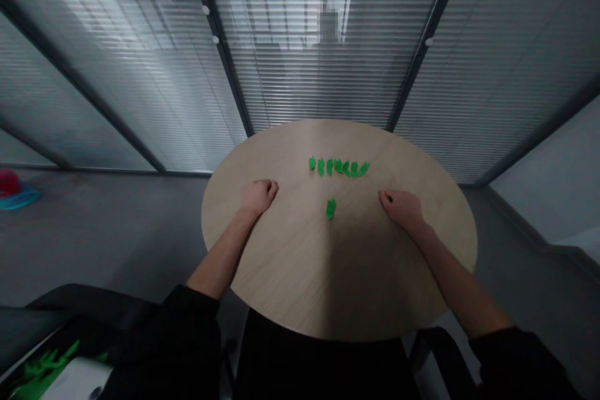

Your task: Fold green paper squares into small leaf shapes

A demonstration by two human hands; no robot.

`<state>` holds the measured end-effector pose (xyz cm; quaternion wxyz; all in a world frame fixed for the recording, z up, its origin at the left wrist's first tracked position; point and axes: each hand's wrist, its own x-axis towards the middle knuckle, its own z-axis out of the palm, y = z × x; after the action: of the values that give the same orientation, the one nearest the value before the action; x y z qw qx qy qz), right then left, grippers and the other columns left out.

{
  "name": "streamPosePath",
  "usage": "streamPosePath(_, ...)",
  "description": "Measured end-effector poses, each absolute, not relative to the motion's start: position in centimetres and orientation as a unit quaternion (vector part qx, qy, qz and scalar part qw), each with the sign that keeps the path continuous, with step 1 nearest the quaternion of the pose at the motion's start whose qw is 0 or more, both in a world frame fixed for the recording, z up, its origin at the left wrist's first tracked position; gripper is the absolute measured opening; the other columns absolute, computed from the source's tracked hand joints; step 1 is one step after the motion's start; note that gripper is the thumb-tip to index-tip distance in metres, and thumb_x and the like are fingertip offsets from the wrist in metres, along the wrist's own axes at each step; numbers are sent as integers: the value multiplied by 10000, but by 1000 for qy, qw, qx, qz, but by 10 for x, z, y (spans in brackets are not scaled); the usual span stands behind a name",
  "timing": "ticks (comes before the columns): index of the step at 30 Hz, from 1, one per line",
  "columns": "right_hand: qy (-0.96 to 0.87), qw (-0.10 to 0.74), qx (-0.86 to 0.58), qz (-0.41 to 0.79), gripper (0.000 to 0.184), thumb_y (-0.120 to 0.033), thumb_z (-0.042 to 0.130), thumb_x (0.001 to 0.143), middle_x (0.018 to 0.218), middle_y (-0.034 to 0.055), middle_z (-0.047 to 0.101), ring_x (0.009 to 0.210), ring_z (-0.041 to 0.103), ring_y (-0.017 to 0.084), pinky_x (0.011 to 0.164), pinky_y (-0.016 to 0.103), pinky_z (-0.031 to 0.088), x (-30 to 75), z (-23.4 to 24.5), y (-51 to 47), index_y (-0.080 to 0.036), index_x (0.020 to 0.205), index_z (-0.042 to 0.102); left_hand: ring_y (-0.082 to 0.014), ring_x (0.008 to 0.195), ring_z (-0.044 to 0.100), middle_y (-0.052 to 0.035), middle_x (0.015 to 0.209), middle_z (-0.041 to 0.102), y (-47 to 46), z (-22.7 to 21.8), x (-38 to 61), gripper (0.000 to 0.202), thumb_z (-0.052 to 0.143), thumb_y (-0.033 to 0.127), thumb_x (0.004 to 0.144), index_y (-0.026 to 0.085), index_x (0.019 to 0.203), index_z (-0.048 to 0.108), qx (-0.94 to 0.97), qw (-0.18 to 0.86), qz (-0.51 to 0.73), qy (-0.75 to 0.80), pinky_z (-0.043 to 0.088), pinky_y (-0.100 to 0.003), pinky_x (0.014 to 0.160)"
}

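Observation:
My left hand (259, 195) rests on the left part of the round wooden table (290, 287), its fingers curled into a loose fist. On the right part lies my right hand (401, 206), closed the same way. Neither fist shows anything in it. Between the hands, a single small green leaf-like piece (330, 209) lies on the wood, apart from both. Farther back, several similar green pieces (338, 166) form a row, the right ones close together or touching. They are too small to tell their exact kind.
Glass partitions with blinds (323, 75) stand behind the table. Low at left, a dark container holds green leafy pieces (47, 365) and a white object (77, 380). A red and blue item (19, 199) lies on the floor far left. Chair armrests (440, 350) flank me.

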<state>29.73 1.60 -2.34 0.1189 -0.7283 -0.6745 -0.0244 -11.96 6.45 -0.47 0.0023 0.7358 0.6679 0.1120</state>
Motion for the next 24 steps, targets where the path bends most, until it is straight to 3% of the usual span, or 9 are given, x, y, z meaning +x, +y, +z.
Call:
streamPosePath(8, -694, 70, -715, -36, 492, -423, 405, 1035, 890, 100, 799, 758, 657, 221, 629, 301, 302, 283, -23, 12, -199, 868, 811, -262, 859, 710, -133, 967, 795, 53, -9, -102, 456, 403, 436, 1046, 193, 860, 742, 808, 23, 110, 579, 447, -328, 704)
streamPosePath(15, -722, 76, -687, -29, 469, -437, 426, 1006, 817, 85, 763, 700, 601, 200, 606, 306, 258, 274, -22, 8, -206, 750, 743, -247, 763, 680, -107, 847, 766, 48, -16, -87, 434, 427, 440, 1018, 208, 761, 689, 831, 38, 121, 541, 404, -335, 660)
streamPosePath(24, -730, 101, -676, -11, 443, -459, 420, 971, 689, 66, 655, 628, 503, 188, 604, 326, 219, 267, -24, 7, -210, 646, 589, -241, 772, 667, -106, 858, 761, 47, -15, -84, 452, 404, 455, 1034, 207, 770, 673, 827, 49, 130, 545, 399, -328, 660)
